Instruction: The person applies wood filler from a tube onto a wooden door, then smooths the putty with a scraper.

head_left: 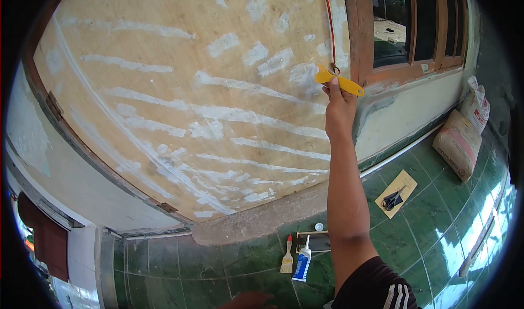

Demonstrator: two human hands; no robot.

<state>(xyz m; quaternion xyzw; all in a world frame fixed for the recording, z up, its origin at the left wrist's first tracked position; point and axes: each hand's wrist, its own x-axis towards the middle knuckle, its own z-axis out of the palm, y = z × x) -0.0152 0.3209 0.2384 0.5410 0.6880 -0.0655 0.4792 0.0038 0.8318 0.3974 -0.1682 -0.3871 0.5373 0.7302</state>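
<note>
My right hand (341, 110) is closed around a yellow plastic putty knife (347, 85), its wide end against the upper right part of a plywood door panel (229, 85). White filler streaks and patches cover much of the panel. A red cord (330, 22) hangs down to a ring just above the knife. My left hand (248, 299) shows only as a dark blur at the bottom edge, so its fingers cannot be made out. Nearest to it on the floor are a blue-and-white tube (302, 262) and a paintbrush (287, 259) with a red-tipped handle.
Beside the tube lie a shallow dark tray (322, 242) and a small white cap (319, 227). Scissors (394, 198) rest on a tan board (404, 184) on the green tiled floor (240, 262). Sacks (458, 142) lean at the right, below a wooden-framed window (423, 25).
</note>
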